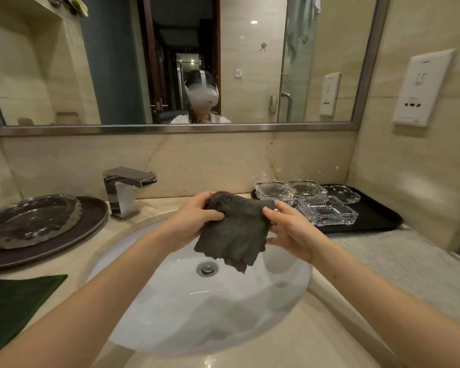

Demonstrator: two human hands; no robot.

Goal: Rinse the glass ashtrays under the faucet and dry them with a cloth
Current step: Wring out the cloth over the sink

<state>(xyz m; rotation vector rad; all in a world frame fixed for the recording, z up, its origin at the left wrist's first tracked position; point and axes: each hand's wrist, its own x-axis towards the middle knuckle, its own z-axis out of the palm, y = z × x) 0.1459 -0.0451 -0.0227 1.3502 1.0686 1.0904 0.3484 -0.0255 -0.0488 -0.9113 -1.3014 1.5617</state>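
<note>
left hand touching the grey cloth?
Touching. Head view shows the left hand pinching the grey cloth's upper edge over the sink.

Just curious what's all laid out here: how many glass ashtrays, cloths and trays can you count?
Glass ashtrays: 4
Cloths: 2, a grey cloth and a green cloth
Trays: 1, a black tray
Total: 7

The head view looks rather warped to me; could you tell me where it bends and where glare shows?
Head view: wide-angle bending curves the mirror frame and stretches both forearms; ceiling-light glare spots the sink and the faucet.
</note>
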